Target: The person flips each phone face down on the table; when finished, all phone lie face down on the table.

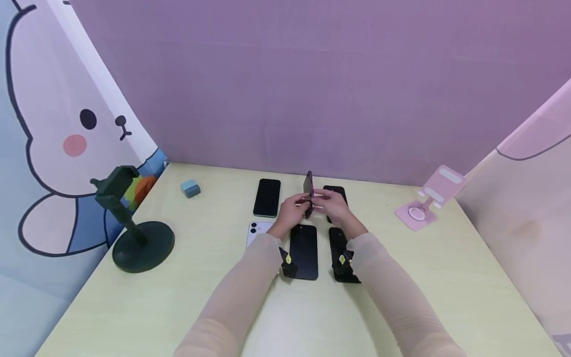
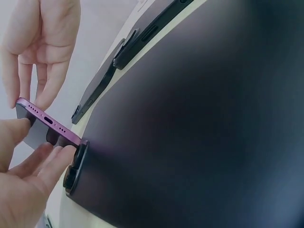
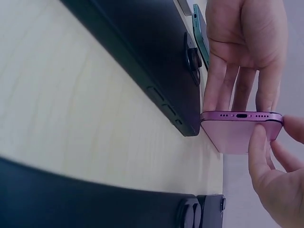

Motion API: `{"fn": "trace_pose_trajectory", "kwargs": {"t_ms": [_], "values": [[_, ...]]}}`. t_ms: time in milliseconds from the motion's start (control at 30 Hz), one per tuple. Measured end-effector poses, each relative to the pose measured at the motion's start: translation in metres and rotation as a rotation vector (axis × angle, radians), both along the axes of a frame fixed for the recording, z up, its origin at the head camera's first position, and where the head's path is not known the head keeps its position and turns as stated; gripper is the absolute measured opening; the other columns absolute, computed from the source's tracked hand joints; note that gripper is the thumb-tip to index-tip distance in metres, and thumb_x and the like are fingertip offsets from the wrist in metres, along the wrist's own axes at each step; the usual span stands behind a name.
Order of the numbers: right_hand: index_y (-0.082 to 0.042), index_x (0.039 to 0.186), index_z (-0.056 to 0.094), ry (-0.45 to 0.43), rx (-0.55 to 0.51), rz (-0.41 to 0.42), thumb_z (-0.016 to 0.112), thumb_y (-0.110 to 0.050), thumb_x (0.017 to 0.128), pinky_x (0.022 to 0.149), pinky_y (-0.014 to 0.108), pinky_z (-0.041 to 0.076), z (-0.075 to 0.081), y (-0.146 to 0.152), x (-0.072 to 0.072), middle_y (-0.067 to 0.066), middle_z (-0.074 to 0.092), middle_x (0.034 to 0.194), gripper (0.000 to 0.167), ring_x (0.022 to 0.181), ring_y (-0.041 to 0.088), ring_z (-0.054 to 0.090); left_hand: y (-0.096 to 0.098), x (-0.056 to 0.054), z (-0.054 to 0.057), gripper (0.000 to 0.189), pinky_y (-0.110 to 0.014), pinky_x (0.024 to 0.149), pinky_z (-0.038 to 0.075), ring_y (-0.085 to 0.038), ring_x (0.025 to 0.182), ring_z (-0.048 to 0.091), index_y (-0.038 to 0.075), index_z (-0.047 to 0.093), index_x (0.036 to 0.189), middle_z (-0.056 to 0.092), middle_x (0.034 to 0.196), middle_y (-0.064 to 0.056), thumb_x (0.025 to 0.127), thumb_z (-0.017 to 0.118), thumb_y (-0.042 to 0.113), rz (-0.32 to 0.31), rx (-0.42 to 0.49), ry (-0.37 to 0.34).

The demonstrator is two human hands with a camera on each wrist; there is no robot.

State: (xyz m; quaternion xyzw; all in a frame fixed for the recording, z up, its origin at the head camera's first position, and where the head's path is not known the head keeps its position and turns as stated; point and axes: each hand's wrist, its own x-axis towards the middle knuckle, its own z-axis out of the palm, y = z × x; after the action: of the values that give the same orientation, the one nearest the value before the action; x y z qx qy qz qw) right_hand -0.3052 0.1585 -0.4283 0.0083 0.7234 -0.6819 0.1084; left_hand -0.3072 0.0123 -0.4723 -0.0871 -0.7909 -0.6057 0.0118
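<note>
A pink phone (image 1: 309, 191) stands on its edge between my two hands, its dark screen side toward the left and pink back toward the right. My left hand (image 1: 289, 214) grips it from the screen side. My right hand (image 1: 335, 208) holds it from the back side; in the right wrist view, fingers press the pink phone (image 3: 235, 135) near its charging-port end. Just below lies a black phone (image 1: 304, 255), back up, with raised camera lenses (image 2: 71, 175). Partly covered by my left forearm is a white phone (image 1: 257, 229).
Other phones lie around: a dark-screened one (image 1: 267, 197) at back left, another (image 1: 341, 193) behind my right hand, and a black one (image 1: 339, 248) under my right wrist. A dark green stand (image 1: 142, 245), blue charger (image 1: 190, 188) and pink phone stand (image 1: 417, 214) sit farther out.
</note>
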Motion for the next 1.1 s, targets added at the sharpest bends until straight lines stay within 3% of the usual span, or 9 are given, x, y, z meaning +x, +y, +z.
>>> {"fn": "trace_pose_trajectory", "kwargs": {"t_ms": [200,333,700,900,1100], "values": [[0.008,0.14,0.045,0.009,-0.006,0.013,0.049,0.004,0.099,0.093,0.037,0.049,0.001,0.0,0.001,0.03,0.053,0.127,0.041,0.108,0.03,0.059,0.002,0.0,0.001,0.035,-0.027,0.071,0.056,-0.024,0.093,0.068,0.011,0.062,0.133,0.065,0.115,-0.019,0.098,0.059,0.012,0.01,0.064,-0.073],[0.008,0.139,0.046,0.027,-0.009,0.021,0.049,0.004,0.099,0.093,0.037,0.049,0.002,0.0,0.001,0.031,0.052,0.127,0.04,0.113,0.035,0.057,0.003,0.0,0.002,0.036,-0.028,0.069,0.057,-0.024,0.089,0.069,0.012,0.06,0.135,0.064,0.115,-0.019,0.099,0.058,0.011,0.007,0.108,-0.102],[0.007,0.138,0.048,0.028,0.011,0.016,0.05,0.006,0.098,0.091,0.038,0.05,0.0,0.0,0.002,0.029,0.052,0.124,0.04,0.105,0.029,0.06,0.004,0.0,0.002,0.035,-0.028,0.069,0.057,-0.022,0.086,0.068,0.011,0.062,0.133,0.066,0.111,-0.017,0.099,0.058,0.009,0.02,0.112,-0.093],[0.007,0.136,0.05,0.056,0.075,0.026,0.052,0.004,0.098,0.09,0.041,0.051,-0.006,-0.001,0.0,0.026,0.056,0.12,0.039,0.1,0.027,0.062,0.004,-0.001,0.003,0.03,-0.028,0.067,0.056,-0.018,0.083,0.065,0.009,0.065,0.128,0.068,0.107,-0.014,0.101,0.054,0.012,0.074,0.086,-0.066],[0.008,0.134,0.052,0.06,0.163,0.063,0.057,-0.002,0.096,0.086,0.036,0.052,-0.013,-0.004,0.0,0.027,0.059,0.121,0.039,0.099,0.024,0.063,-0.001,-0.001,0.006,0.038,-0.033,0.073,0.056,-0.025,0.089,0.068,0.005,0.058,0.133,0.068,0.107,-0.017,0.098,0.06,0.019,0.072,0.128,-0.077]]}}
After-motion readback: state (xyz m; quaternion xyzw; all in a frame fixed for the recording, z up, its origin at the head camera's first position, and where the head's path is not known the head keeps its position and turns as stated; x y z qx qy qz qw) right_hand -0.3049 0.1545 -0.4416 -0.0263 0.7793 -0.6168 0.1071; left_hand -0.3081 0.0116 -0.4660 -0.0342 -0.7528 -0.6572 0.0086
